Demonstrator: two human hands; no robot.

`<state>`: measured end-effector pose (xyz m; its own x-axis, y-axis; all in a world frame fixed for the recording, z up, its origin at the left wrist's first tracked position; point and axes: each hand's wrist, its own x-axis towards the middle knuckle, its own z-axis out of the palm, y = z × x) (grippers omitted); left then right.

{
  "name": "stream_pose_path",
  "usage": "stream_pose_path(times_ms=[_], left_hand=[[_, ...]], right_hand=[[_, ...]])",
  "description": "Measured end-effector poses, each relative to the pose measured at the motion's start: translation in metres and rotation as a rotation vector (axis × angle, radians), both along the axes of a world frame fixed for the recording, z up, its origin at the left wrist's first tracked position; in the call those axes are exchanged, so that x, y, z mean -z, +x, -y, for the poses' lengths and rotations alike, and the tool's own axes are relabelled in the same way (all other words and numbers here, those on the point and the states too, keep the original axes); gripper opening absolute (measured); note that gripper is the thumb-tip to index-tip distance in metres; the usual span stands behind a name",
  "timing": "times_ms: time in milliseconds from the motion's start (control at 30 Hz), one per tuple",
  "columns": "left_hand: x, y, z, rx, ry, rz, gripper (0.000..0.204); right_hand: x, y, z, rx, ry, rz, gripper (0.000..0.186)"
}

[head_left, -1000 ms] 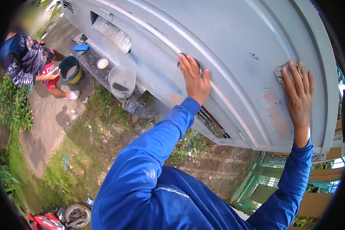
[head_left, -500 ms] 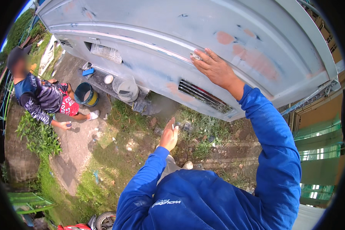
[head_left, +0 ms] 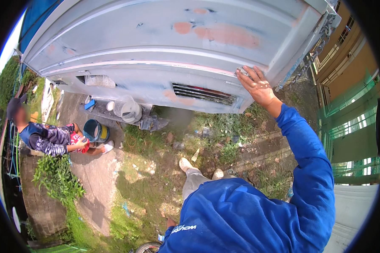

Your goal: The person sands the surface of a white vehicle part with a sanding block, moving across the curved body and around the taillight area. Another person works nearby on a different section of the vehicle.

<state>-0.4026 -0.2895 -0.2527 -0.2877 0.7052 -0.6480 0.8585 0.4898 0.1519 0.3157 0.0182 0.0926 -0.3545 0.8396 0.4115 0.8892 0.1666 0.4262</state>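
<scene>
My right hand (head_left: pixel 256 84) near lower right corner of grey panel (head_left: pixel 156 40), fingers outstretched, pressing crumpled grey cloth (head_left: pixel 242 71) against it. Cloth under fingertips, edge showing past them; louvred vent (head_left: pixel 204 93) below and left. My left hand (head_left: pixel 170 222) low beside blue sweatshirt (head_left: pixel 240 211), mostly hidden; cannot tell if closed.

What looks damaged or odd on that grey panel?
The grey panel looks patchy: salmon-pink patches and dark marks break up its otherwise grey surface, higher up than the right hand. Whether they are damage, I cannot tell.
</scene>
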Motion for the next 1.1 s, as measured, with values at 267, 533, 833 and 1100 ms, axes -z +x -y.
stream_pose_path(times_ms=[267,533,833,1100], left_hand=[[0.011,0.03,-0.133,-0.759,0.151,0.614,0.074],[-0.034,0.161,-0.246,-0.507,0.196,0.841,0.078],[-0.025,0.319,-0.251,-0.077,-0.254,1.006,0.081],[-0.09,0.43,-0.239,0.101,-0.508,1.074,0.085]], right_hand=[[0.057,-0.04,0.058,0.153,0.08,-0.7,0.037],[0.256,-0.086,0.296,0.628,0.385,-3.304,0.026],[0.312,-0.069,0.344,1.225,0.1,-2.334,0.025],[0.266,-0.073,0.239,1.025,-0.243,-2.29,0.049]])
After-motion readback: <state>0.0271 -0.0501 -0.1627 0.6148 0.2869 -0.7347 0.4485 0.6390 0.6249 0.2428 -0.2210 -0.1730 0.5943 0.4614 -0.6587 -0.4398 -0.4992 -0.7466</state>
